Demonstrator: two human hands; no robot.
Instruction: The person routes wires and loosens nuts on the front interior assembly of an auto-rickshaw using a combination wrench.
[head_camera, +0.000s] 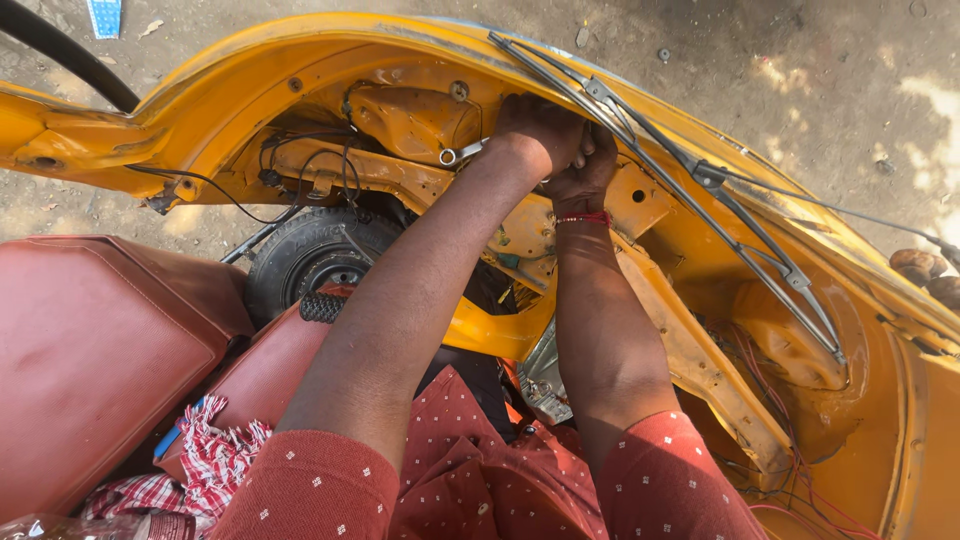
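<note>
**Both hands at the wiper mount, spanner in place**

Fingers first. My left hand (540, 130) sits at upper centre of the frame, its fingers curled shut around the handle of a steel spanner (462, 153). The spanner's ring end pokes out to the left of the fist and lies against the yellow inner panel (410, 120). My right hand (580, 172) is pressed up against the left, just below and right of it. Its fingers are bent inward, but I cannot tell what they grip, if anything; the left fist hides them.

Outward from there. The windscreen wiper arm (700, 175) runs diagonally from upper centre down to the right, passing just above both hands. A red thread band (583, 218) circles the right wrist. Loose black wires (300, 165) hang at upper left, above the front tyre (315, 250).

Progress, as a judgement only: the body shell (250, 70) is stripped bare, wiring is exposed, and the wiper still sits on its mount. The fastener being worked is hidden behind the hands, so I cannot say whether it is loose or tight. The red seat (90, 340) fills the lower left.
</note>
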